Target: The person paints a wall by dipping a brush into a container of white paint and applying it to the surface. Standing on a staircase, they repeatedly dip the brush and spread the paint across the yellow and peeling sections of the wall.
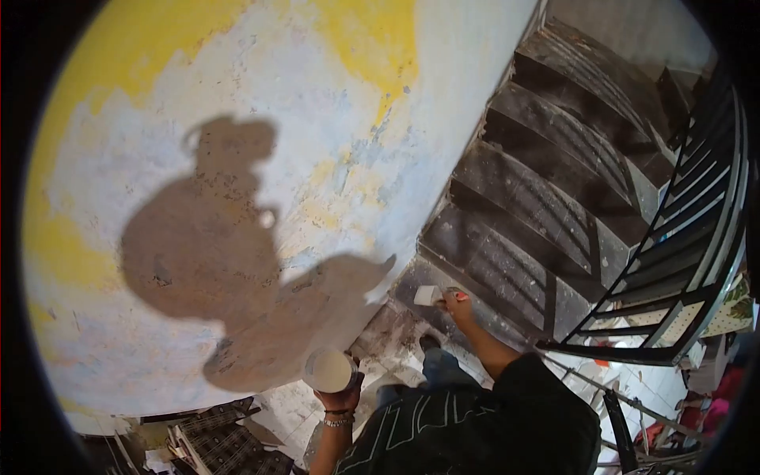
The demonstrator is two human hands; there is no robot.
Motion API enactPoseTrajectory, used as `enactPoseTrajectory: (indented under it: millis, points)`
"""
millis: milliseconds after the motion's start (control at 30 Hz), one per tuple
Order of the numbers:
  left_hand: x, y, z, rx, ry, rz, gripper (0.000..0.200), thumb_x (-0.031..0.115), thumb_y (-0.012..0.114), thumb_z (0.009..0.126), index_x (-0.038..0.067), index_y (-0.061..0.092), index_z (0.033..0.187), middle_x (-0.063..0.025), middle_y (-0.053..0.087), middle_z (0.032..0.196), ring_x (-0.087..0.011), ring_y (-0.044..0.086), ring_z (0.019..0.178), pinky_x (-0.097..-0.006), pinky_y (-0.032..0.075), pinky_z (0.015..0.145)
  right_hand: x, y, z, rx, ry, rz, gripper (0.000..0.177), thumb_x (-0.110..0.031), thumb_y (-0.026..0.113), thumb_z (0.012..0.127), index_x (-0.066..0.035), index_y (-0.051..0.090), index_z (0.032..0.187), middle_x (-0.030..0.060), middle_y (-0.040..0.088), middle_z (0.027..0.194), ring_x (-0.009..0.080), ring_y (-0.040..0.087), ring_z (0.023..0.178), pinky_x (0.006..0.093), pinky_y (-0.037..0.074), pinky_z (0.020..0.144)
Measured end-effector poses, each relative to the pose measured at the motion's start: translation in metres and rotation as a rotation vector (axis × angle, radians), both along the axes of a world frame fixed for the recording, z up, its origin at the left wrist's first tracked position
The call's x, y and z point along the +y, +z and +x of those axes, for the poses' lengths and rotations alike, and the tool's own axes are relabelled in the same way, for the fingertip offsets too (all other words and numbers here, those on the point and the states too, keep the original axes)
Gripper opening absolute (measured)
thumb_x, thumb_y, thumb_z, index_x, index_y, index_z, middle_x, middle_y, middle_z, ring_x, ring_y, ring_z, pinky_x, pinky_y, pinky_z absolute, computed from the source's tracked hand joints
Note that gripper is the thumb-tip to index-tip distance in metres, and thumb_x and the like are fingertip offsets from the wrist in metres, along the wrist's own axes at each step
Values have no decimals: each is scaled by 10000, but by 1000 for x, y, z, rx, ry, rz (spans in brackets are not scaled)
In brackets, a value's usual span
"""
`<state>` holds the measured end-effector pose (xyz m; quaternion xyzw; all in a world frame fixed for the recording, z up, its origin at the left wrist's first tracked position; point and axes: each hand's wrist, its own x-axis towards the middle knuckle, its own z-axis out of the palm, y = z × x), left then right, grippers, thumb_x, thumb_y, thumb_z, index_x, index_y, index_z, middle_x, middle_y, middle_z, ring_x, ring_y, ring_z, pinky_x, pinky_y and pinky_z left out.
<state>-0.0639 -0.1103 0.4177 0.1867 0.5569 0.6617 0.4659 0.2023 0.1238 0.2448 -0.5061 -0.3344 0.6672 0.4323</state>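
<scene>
While your right hand (461,307) is closed round the red handle of the scraper (428,295), the tool sits low in the view. Its pale blade points left toward the foot of the wall (237,87), close to where the lowest step of the stairs (522,206) meets it. Whether the blade touches the wall I cannot tell.

I judge it a light, stiff thing. The blade looks thin and flat and would likely flex only a little, so the handle is the place to hold it, as you do, with fingers off the blade's edge.

Your left hand (342,393) grips a round white tub (328,370) from below (it might be a dish or a lid; only its pale round face shows), with a bracelet (338,419) at the wrist. It looks light too, though anything wet on it could make it slippery, so a grip under and around the rim suits it. The two hands are apart, the tub lower and to the left of the scraper.

Behind them the wall is patchy, yellow at the edges and whitish-blue in the middle, with your shadow (206,245) across it. Dark steps climb to the right beside a black railing (697,237), and broken bits lie on the floor (380,336) below.
</scene>
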Motion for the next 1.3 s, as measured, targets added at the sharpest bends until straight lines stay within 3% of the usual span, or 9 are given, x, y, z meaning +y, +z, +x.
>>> enactPoseTrajectory:
  millis: [100,300,400,467,567,667,933,1167,1300]
  points:
    - [11,25,-3,533,-238,-154,617,575,498,876,146,508,1320,-189,572,1276,-406,579,1130,-526,540,802,-53,48,23,23,30,-168,184,-211,608,930,-32,650,944,79,692,792,151,680,715,276,526,605]
    - [39,56,-14,1529,-483,-139,359,217,719,738,156,679,1090,2,710,1071,-174,621,1099,-416,406,1012,-110,66,36,104,-53,-142,263,-253,633,938,-16,616,1051,106,699,894,186,702,785,317,566,669]
    - [36,33,-32,1139,-608,-147,456,229,717,754,146,618,1191,-46,695,1110,-210,612,1116,-433,423,995,-130,102,24,123,-147,-96,273,-262,631,939,-15,601,1050,116,698,907,212,706,815,333,573,713]
    - [35,0,-51,545,-629,-88,606,315,699,783,125,495,1321,-131,609,1252,-269,575,1154,-463,443,965,-145,135,15,171,-209,-87,261,-248,608,946,-18,577,1065,132,680,969,243,696,868,361,570,768]
    - [38,-4,-66,-887,-453,-104,766,696,440,857,119,455,1361,-169,511,1364,-341,538,1177,-511,461,930,-172,170,-6,256,-316,8,187,-198,548,968,-34,557,1057,129,657,1012,267,684,884,386,567,778]
    - [47,-5,-71,-975,-424,-251,891,811,255,828,142,448,1384,-171,527,1348,-372,543,1166,-530,468,912,-193,205,-19,281,-416,107,196,-192,529,976,-25,547,1077,126,650,1004,268,679,901,396,569,780]
    - [36,-59,-71,-832,-738,-285,685,625,356,929,106,486,1357,-201,548,1322,-412,554,1178,-542,509,895,-241,237,-11,-94,-408,54,198,-177,577,929,18,558,964,127,633,882,222,687,692,325,576,644]
    - [4,-77,-61,-913,-711,-415,633,575,364,948,97,506,1337,-198,570,1294,-389,559,1183,-527,478,963,-282,192,3,-217,-395,-113,190,-196,614,910,-7,607,904,84,642,701,162,638,559,272,527,533]
    - [5,-69,-45,-878,-659,-493,616,558,352,955,106,504,1346,-137,570,1315,-343,532,1228,-533,402,1038,-276,224,-1,-164,-467,-52,199,-208,612,908,-11,597,887,83,628,702,160,621,556,273,513,533]
